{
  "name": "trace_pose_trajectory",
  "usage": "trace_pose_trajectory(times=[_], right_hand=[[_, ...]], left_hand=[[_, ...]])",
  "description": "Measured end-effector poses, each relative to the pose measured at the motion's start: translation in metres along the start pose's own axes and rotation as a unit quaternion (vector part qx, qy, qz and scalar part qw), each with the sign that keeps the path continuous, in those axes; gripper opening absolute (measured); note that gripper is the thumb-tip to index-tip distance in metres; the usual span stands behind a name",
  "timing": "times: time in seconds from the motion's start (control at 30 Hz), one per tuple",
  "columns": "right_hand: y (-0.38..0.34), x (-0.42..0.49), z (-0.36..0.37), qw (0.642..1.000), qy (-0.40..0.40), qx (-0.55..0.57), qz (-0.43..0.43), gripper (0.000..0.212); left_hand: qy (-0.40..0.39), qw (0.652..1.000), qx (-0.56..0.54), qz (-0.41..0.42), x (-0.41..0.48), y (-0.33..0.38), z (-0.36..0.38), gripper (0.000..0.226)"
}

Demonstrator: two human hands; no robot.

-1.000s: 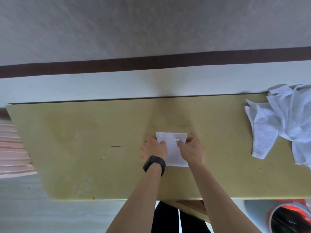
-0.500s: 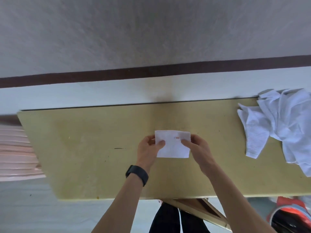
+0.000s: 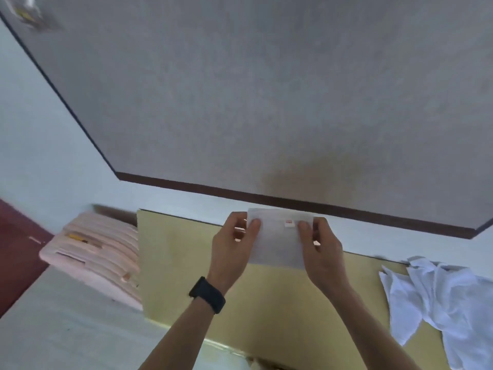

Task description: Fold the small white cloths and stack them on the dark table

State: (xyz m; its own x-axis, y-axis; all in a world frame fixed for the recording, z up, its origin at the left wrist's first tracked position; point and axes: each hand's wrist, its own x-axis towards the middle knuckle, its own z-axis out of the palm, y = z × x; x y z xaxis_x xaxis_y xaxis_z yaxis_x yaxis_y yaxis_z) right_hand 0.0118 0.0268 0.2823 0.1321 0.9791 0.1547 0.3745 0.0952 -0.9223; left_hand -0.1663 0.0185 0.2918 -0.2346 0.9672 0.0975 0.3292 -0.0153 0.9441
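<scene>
- Folded cloth (image 3: 277, 243) is pinched at side edges by L grip (image 3: 231, 247) & R grip (image 3: 321, 248), held over far edge of worktop (image 3: 184, 265).
- Unfolded cloths (image 3: 442, 297) are heaped on worktop, well right of R grip.

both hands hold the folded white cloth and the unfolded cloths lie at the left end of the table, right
No: the head view shows the unfolded cloths at the right end of the table, not the left. The left hand and right hand do hold the folded white cloth.
</scene>
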Motion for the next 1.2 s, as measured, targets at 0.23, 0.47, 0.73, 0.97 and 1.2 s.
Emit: trace_pose_trajectory(times=[0.23, 0.47, 0.73, 0.97, 1.2], right_hand=[[-0.081, -0.062, 0.03, 0.984, -0.102, -0.034, -0.139, 0.021], [-0.127, -0.211, 0.086, 0.94, -0.301, 0.031, -0.159, 0.019], [-0.193, -0.442, 0.16, 0.828, -0.524, 0.085, -0.178, 0.016], [-0.228, -0.676, 0.201, 0.672, -0.711, 0.079, -0.191, 0.01], [-0.248, -0.898, 0.239, 0.584, -0.781, 0.062, -0.211, 0.012]], left_hand=[[0.191, 0.98, 0.048, 0.036, -0.104, 0.04, -0.085, 0.018], [0.347, 0.934, 0.026, -0.079, -0.27, 0.021, -0.185, 0.012], [0.522, 0.835, 0.002, -0.172, -0.515, 0.005, -0.311, 0.021], [0.578, 0.772, -0.088, -0.249, -0.765, -0.012, -0.399, 0.018], [0.609, 0.73, -0.132, -0.279, -0.977, -0.045, -0.48, 0.017]])
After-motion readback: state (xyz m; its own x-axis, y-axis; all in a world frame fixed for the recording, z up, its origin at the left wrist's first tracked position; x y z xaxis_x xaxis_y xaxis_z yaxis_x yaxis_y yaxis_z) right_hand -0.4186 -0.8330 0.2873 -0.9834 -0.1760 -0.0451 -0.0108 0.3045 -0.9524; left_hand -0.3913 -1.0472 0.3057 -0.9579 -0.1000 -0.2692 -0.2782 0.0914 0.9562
